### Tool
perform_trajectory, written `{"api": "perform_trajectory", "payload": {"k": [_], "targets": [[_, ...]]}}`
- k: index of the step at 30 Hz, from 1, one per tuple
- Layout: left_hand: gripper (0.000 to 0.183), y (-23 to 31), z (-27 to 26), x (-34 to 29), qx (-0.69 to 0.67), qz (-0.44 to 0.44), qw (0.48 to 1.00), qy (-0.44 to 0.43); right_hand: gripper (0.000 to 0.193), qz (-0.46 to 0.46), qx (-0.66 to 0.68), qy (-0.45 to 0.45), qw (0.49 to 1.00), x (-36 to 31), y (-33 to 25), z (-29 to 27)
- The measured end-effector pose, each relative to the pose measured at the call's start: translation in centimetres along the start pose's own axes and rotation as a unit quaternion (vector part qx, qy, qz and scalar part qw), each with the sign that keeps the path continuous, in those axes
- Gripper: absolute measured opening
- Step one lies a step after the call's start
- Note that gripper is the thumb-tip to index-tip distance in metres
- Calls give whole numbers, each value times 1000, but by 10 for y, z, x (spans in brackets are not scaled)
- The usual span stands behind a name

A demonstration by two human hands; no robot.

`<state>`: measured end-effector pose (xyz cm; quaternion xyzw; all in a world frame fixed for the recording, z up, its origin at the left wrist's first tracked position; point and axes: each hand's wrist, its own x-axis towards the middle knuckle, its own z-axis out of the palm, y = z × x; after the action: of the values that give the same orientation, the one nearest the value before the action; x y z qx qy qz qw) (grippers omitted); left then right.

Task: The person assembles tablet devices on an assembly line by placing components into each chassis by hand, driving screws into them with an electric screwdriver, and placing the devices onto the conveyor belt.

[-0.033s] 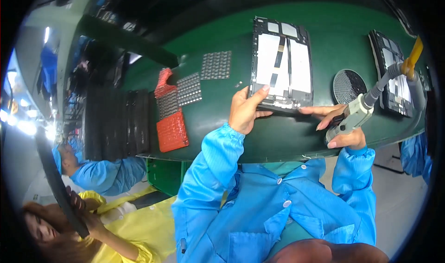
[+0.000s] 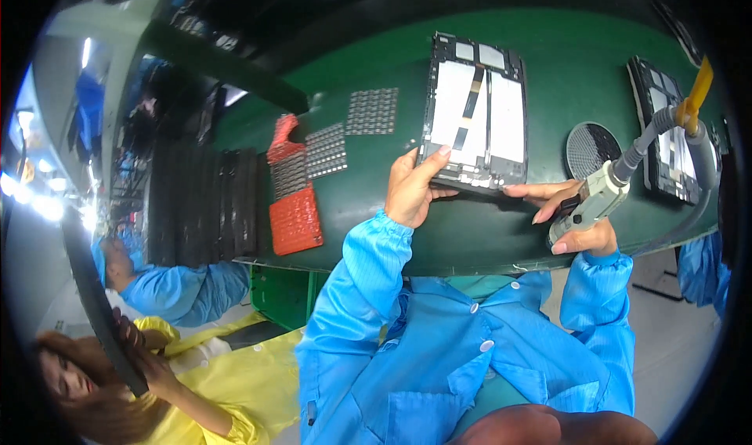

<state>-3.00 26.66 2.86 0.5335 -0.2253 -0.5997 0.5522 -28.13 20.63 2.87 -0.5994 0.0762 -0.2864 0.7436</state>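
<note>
An opened tablet (image 2: 507, 108), black-framed with white battery panels and ribbon cables, is tilted slightly above the green table. My left hand (image 2: 411, 188) grips its near left corner, thumb on top and fingers beneath. In my right hand (image 2: 553, 197) is a pale grey pistol-shaped air gun (image 2: 597, 202) with a black trigger, joined to a corrugated grey hose (image 2: 650, 135). The right forefinger reaches out to the tablet's near right corner and appears to touch it. Part of the right palm is hidden behind the gun.
Right of the tablet lie a round mesh dish (image 2: 583, 152) and a second opened tablet (image 2: 659, 116). Sheets of small parts (image 2: 372, 111) and a red bubble-wrap pouch (image 2: 296, 222) lie left, beside black slabs (image 2: 204, 206). A person in yellow (image 2: 251, 374) holds a dark panel at lower left.
The whole view has shifted slightly, with the table things a little further right in it. Both hands keep the same hold, and the tablet stays nearly in place.
</note>
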Motion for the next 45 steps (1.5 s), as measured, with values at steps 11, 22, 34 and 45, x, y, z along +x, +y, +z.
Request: {"api": "perform_trajectory", "payload": {"k": [11,22,34,45], "targets": [[27,32,-114,-117,-101,352,926,89,63,-60,57,46,995,52,-20,45],[34,32,-92,-137,-165,377,907,84,82,27,218,-170,961,105,-1,102],[32,75,-77,-159,-148,261,947,114,60,-32,-17,-34,999,105,-26,140],[21,87,-111,-143,-135,178,956,187,57,-31,-42,26,998,97,-30,168]]}}
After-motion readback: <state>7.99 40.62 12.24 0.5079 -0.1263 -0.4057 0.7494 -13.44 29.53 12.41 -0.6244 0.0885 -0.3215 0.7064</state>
